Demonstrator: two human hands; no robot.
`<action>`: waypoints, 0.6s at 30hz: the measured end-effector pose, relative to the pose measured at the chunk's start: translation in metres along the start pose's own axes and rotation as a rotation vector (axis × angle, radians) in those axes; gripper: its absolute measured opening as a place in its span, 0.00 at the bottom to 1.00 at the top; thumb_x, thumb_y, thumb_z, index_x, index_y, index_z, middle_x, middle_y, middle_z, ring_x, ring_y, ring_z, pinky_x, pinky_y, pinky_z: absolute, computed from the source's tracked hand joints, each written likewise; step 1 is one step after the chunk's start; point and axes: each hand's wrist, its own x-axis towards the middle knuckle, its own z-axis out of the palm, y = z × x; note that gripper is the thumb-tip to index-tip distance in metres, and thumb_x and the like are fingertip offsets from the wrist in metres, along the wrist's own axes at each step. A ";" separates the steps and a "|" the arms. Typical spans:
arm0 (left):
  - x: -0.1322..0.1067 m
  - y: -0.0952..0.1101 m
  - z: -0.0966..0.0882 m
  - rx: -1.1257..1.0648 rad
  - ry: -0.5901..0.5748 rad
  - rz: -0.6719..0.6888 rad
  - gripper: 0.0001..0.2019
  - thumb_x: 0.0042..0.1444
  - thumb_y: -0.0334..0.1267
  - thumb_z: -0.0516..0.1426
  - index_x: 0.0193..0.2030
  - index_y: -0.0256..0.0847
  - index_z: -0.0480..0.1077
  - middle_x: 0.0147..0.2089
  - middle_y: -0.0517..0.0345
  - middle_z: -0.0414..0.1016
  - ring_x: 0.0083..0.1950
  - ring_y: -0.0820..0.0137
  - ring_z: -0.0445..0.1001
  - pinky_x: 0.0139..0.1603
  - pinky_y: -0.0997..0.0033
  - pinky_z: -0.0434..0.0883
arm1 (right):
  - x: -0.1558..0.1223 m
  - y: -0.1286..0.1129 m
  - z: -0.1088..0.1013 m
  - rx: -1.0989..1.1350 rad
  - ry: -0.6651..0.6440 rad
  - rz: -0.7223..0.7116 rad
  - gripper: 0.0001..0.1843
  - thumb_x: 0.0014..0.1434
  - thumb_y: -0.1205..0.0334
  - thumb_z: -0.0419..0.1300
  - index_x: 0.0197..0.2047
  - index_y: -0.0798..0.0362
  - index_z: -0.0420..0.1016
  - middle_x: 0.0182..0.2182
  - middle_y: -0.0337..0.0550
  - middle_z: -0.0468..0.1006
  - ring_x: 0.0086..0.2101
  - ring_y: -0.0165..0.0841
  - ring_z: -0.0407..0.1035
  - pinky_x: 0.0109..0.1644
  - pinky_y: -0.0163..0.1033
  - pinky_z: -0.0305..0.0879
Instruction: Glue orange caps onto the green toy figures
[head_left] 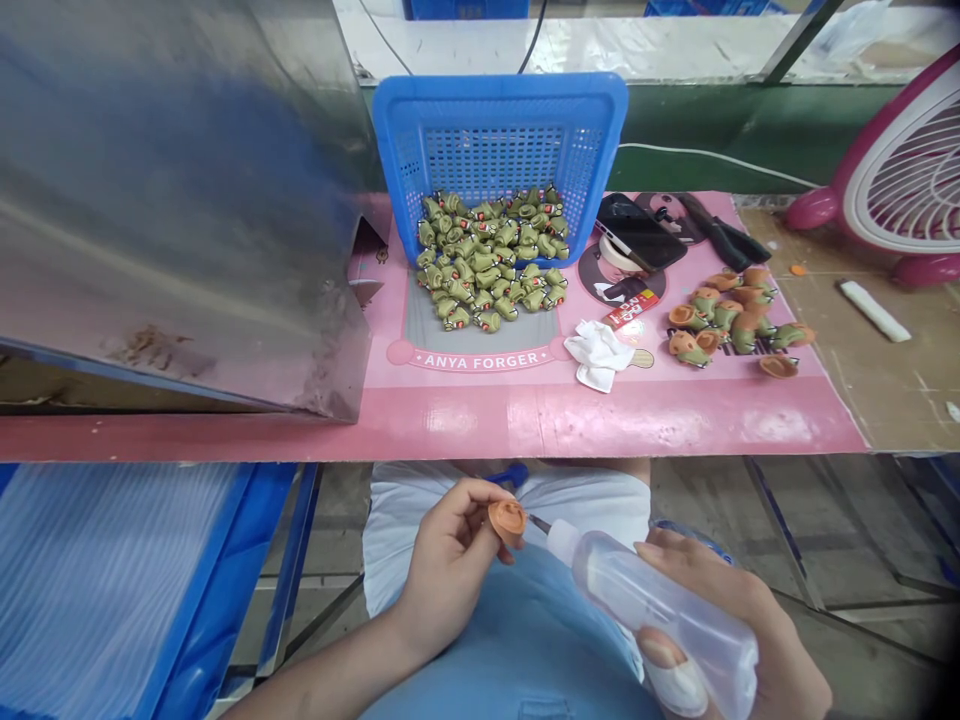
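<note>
My left hand [454, 560] pinches a small orange-brown cup-shaped part [508, 519] above my lap, its hollow side showing. In my right hand [739, 610] is a translucent squeeze bottle [660, 605] with a white cap, tilted so that its thin dark tip points at the part's rim. Whether the tip touches the part I cannot tell. Something white covers one finger of the right hand. On the pink mat, to the right, lies a cluster of green pieces with orange-brown parts [724, 315]. Many plain green pieces [487, 255] spill from a blue basket [499, 95] tipped toward me.
A large metal box [180, 200] fills the left of the pink mat [480, 415]. Right of the basket lie a phone [641, 232], a crumpled white cloth [598, 354] and a red packet [631, 309]. A pink and white fan [911, 180] stands at the far right.
</note>
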 end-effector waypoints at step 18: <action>-0.001 0.000 0.000 0.008 -0.012 0.013 0.04 0.52 0.27 0.53 0.33 0.38 0.67 0.29 0.59 0.74 0.26 0.75 0.69 0.26 0.77 0.69 | -0.015 0.002 -0.001 0.002 -0.014 0.036 0.21 0.53 0.67 0.57 0.52 0.60 0.66 0.22 0.44 0.67 0.27 0.42 0.68 0.22 0.46 0.65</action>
